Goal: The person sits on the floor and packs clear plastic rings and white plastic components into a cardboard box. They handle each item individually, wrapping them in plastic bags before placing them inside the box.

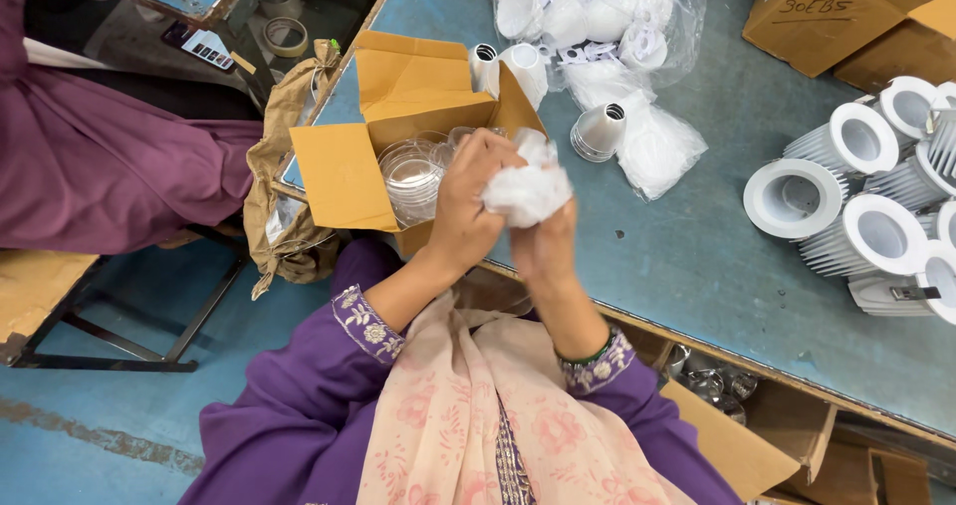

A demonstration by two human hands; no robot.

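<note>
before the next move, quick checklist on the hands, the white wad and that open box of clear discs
1. Both hands on the white crumpled wad: ok; left hand and right hand close around it.
2. What the wad wraps: cannot tell, hidden by fingers.
3. Open cardboard box within reach: ok, just beyond the left hand, flaps open.
4. Clear plastic discs stacked in the box: ok, visible and uncovered.
5. Box seated on the table: not ok, it sits at the corner with a flap past the edge.
6. White cone reflector clear of the hands: ok, lying apart on the table.
</note>
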